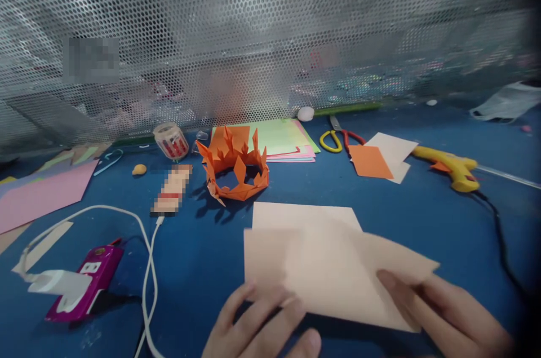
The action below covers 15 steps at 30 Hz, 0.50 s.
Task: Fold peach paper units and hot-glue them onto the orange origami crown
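A cream sheet of paper (325, 273) is tilted up in front of me, over a second cream sheet (302, 215) that shows behind its top edge. My right hand (456, 313) pinches the sheet's right side between thumb and fingers, and the paper bends there. At the lower left edge, my left hand (262, 327) touches the sheet with spread fingers. Beyond the sheets stands an orange folded-paper crown (240, 177) with pointed tips and diamond shapes.
A yellow glue gun (454, 166) with a black cord lies right, near orange and cream paper squares (371, 161) and scissors (336, 138). Left are a purple power strip (91, 284) with white cable, a phone (173, 189) and a jar (171, 142). Coloured paper (283, 141) lies behind the crown.
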### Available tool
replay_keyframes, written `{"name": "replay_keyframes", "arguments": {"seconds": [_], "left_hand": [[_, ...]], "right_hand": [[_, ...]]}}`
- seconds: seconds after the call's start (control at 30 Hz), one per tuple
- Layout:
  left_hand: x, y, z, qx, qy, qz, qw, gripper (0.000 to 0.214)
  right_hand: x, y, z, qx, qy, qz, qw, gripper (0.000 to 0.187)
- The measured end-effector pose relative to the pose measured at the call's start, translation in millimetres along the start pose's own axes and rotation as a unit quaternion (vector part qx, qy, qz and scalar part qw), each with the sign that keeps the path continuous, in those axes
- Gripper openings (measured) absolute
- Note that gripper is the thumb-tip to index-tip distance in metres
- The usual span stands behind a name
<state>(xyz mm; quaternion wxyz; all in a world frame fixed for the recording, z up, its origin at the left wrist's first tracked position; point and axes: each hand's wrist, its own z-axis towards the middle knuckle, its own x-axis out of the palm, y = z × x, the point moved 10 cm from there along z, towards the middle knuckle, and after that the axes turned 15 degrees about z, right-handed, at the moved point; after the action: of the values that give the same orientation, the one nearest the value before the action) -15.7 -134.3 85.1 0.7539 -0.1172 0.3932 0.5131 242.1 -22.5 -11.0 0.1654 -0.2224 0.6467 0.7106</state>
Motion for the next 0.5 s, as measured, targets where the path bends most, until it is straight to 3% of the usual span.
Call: {"name": "replay_keyframes", "arguments": {"seconds": [0.1,0.2,0.3,0.5], "left_hand": [[17.9,-11,9,0.069,0.014,0.010,0.997,0.036],[49.8,-20,8,0.147,0.127,0.045,0.980,0.063],[61.9,-18,6,0.138,0.166,0.057,0.975,0.078],[73.3,-19,-12,0.093,0.170,0.046,0.980,0.070]], "right_hand": [[4,21,29,-0.009,0.010,-0.013,1.000,0.041],[5,26,51,-0.008,-0.019,-0.061,0.998,0.036],[10,22,60,-0.007,-0.047,-0.081,0.996,0.036],[10,13,58,0.003,-0.079,-0.082,0.993,0.047]]}}
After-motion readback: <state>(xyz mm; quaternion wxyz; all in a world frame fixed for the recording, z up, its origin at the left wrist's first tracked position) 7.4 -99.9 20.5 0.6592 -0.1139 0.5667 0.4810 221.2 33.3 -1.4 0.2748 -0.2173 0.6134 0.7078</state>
